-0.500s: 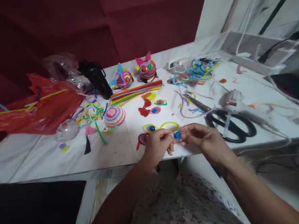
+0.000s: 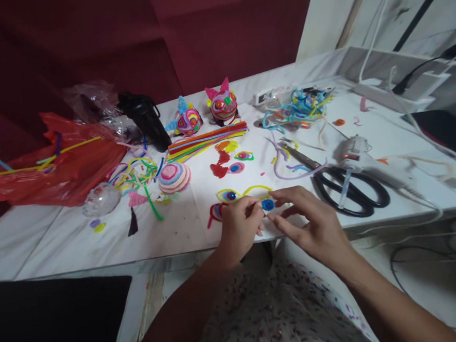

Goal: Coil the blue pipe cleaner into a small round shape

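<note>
A small coil of blue pipe cleaner (image 2: 268, 204) is pinched at its left side by my left hand (image 2: 240, 226), just above the table's front edge. Close by on the right, my right hand (image 2: 312, 222) has its thumb and fingers apart, with a gap between them and the coil. Behind my hands lies a yellow pipe cleaner (image 2: 258, 188), bent in a curve. An eye-shaped piece (image 2: 228, 195) with a blue centre lies beside it, and a red-rimmed piece (image 2: 216, 212) is partly covered by my left hand.
Black-handled scissors (image 2: 346, 191) and a glue gun (image 2: 357, 154) with a cable are on the right. Straight pipe cleaners (image 2: 206, 141) lie mid-table, before two colourful animal heads (image 2: 223, 104). Left are a striped dome (image 2: 174, 177), a clear ball (image 2: 102, 199) and a black bottle (image 2: 144, 119).
My right hand has let go of the blue coil; its thumb and fingers have spread and drawn slightly right. My left hand keeps its pinch in nearly the same place.
</note>
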### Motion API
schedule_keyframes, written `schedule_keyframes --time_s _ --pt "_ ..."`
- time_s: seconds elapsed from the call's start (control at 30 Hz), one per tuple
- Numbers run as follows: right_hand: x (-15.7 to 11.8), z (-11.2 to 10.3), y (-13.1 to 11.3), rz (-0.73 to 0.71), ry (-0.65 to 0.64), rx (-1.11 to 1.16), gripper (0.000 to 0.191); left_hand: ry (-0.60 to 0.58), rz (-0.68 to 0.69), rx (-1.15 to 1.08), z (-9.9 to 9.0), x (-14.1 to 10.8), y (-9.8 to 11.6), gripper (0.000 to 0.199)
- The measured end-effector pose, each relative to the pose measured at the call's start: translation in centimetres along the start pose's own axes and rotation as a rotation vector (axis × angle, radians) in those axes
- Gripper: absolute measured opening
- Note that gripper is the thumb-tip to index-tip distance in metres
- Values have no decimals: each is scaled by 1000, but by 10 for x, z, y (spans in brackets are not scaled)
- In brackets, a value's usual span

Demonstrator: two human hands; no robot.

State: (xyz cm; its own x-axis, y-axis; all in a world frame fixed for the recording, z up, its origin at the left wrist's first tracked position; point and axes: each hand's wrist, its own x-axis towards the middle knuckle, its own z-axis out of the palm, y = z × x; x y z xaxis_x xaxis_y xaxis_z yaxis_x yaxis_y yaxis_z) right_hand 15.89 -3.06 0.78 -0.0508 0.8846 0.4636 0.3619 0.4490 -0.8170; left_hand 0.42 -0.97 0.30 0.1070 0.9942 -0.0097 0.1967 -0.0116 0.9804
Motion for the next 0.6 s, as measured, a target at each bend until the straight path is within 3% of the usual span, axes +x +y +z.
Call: schedule_keyframes --time_s 0.07,0.17,0.27,0.6 --pt "-1 0 -2 -146 -37 -97 26 11 8 20 2 -2 1 11" --pt "-4 0 -1 -190 -3 -154 23 -37 -56 -50 3 -4 5 10" --pt "-8 0 1 -134 45 -170 18 -112 -133 -171 4 -4 11 8" --pt "-8 -1 -6 204 93 -70 15 -49 -142 -203 10 -6 12 10"
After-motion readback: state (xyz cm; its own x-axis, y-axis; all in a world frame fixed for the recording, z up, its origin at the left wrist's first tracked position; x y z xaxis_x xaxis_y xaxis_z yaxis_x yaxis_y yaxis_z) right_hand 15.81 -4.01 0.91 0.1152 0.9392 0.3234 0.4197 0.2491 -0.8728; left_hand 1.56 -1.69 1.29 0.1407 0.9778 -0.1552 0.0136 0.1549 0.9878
